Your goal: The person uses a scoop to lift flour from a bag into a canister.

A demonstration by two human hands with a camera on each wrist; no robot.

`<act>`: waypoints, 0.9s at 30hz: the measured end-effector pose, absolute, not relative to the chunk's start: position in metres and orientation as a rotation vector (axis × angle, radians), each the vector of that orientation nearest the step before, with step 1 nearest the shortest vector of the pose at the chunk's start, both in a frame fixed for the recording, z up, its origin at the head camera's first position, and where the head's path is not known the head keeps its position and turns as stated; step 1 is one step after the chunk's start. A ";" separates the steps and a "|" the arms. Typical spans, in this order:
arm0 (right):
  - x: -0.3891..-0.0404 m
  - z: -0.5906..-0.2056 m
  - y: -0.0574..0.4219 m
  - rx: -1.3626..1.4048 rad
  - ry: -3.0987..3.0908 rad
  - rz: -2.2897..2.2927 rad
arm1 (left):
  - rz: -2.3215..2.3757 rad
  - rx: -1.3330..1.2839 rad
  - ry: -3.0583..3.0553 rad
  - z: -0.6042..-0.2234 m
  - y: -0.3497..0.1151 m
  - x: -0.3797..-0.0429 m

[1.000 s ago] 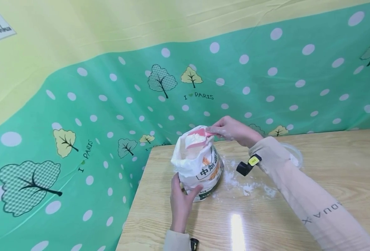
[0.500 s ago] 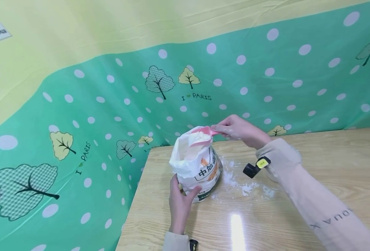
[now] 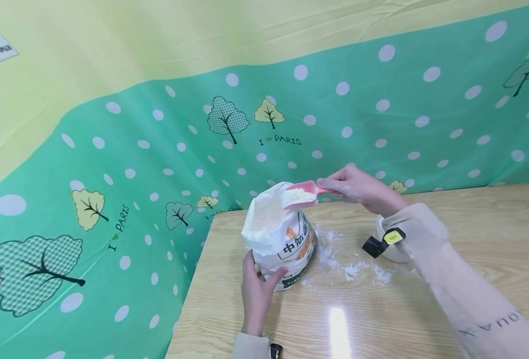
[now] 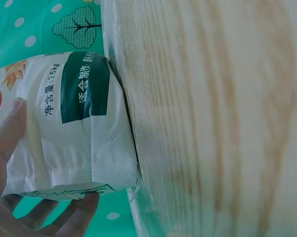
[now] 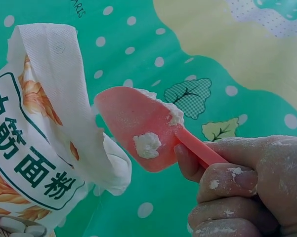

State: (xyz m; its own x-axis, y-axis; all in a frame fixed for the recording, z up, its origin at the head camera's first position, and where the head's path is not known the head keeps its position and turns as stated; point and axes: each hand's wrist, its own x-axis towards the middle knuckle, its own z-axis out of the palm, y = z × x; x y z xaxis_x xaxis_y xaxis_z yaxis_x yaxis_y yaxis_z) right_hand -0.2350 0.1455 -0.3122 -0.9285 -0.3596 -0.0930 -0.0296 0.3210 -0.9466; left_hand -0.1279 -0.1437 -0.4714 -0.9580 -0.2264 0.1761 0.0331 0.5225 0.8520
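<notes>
A white flour bag (image 3: 268, 247) with Chinese print and wheat pictures stands on the table, its top rolled back and flour visible inside. My left hand (image 3: 256, 294) grips its lower side; in the left wrist view the thumb lies on the front of the bag (image 4: 44, 138) and the fingers reach around the far side. My right hand (image 3: 358, 188) pinches the handle of a pink scoop (image 3: 308, 186), heaped with white flour, at the bag's right rim. In the right wrist view, flour sticks to the underside of the scoop (image 5: 126, 116) and to the knuckles.
Spilled flour (image 3: 351, 269) streaks the wooden table (image 3: 381, 319) right of the bag. A pale round container (image 3: 396, 254) is partly hidden behind my right wrist. A green and yellow printed curtain (image 3: 156, 129) hangs along the table's back and left edges.
My right hand has moved right, carrying the loaded scoop from inside the bag's mouth to its right rim. The left hand keeps its grip on the bag.
</notes>
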 end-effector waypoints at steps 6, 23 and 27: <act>-0.230 -0.314 0.161 -0.313 2.279 -1.685 | -1.417 0.166 -2.506 -0.470 -0.142 -0.129; -0.210 -0.331 0.199 -0.208 2.240 -1.761 | -1.404 0.178 -2.517 -0.471 -0.143 -0.128; -0.207 -0.337 0.210 -0.176 2.255 -1.760 | -1.420 0.191 -2.521 -0.470 -0.143 -0.129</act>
State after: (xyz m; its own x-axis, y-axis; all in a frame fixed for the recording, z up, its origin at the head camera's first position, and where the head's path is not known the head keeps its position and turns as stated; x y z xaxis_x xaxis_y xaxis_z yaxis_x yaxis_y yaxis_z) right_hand -0.2075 0.2100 -0.3372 -0.9548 -0.2622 -0.1403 0.0725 0.2525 -0.9649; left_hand -0.1289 -0.1435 -0.4704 -0.9624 -0.2300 0.1446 0.0044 0.5190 0.8548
